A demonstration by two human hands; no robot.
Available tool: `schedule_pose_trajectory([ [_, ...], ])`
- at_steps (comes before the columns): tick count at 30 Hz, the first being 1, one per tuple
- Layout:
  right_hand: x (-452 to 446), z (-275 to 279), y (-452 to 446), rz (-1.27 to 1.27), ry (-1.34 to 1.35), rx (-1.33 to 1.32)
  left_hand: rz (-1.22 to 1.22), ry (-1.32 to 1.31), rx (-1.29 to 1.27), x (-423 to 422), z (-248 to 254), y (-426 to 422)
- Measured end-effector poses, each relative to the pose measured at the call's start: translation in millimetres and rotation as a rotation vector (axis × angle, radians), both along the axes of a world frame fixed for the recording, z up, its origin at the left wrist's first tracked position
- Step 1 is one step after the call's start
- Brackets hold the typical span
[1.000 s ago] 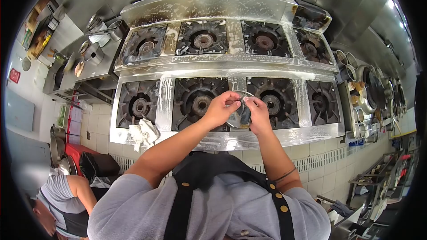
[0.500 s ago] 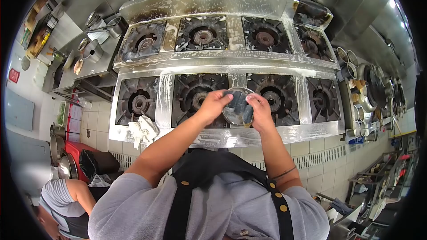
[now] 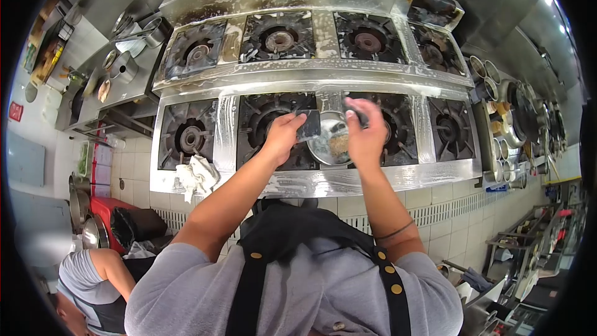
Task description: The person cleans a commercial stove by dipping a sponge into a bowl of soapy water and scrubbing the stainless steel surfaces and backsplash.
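Observation:
A dark, flat, rectangular piece [image 3: 311, 126] is pinched in my left hand [image 3: 286, 134], just left of the metal bowl [image 3: 315, 151]. Inside the bowl are cloudy liquid and a brownish scrubbing pad [image 3: 339, 145]. My right hand [image 3: 367, 132] is raised at the bowl's right side, its fingers smeared by motion. Something dark shows between its thumb and fingers, but I cannot tell if it is held. The bowl sits at the front of the stove [image 3: 286, 180], between two burners, and soap foam streaks the steel.
A crumpled white cloth [image 3: 197, 176] lies on the stove's front left edge. Pots [image 3: 126, 68] stand on the left counter. More pans [image 3: 522, 112] crowd the right side. Another person [image 3: 102, 283] is low at the left, near a red bin [image 3: 107, 211].
My hands have moved apart; both were on the dark piece over the bowl. Now my left hand has it at the left, my right hand has lifted, and the brownish pad shows.

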State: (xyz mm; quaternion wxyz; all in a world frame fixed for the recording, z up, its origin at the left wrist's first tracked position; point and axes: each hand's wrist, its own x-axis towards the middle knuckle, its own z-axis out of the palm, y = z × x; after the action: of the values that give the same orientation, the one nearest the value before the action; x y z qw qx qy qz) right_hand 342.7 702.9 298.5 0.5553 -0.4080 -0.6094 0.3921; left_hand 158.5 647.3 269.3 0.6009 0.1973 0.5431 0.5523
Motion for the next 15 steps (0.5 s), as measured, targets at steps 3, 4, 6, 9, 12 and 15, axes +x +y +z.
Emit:
schedule_pose_trajectory([
  [3,-7.3,-24.0,0.1,0.226,-0.144,0.376,-0.008,-0.185,0.039,-2.6,-4.7,-1.6],
  [4,-7.6,-27.4,-2.5,0.352,-0.243,0.471,-0.037,-0.309,0.078,-8.4,-6.6,-2.4],
  [6,-8.4,-26.3,-2.5,0.488,-0.341,0.573,-0.108,-0.371,0.124,-20.0,-5.2,-3.3],
  [9,0.4,-12.6,-2.4,0.64,-0.489,0.722,-0.187,-0.378,-0.065,-28.6,13.6,-9.1],
  [12,5.3,-5.7,3.7,0.739,-0.543,0.871,-0.245,-0.388,-0.1,-28.2,35.1,-11.8],
  [15,11.2,-5.8,6.2,0.762,-0.603,0.854,-0.378,-0.257,0.022,-41.2,1.9,-7.9],
])
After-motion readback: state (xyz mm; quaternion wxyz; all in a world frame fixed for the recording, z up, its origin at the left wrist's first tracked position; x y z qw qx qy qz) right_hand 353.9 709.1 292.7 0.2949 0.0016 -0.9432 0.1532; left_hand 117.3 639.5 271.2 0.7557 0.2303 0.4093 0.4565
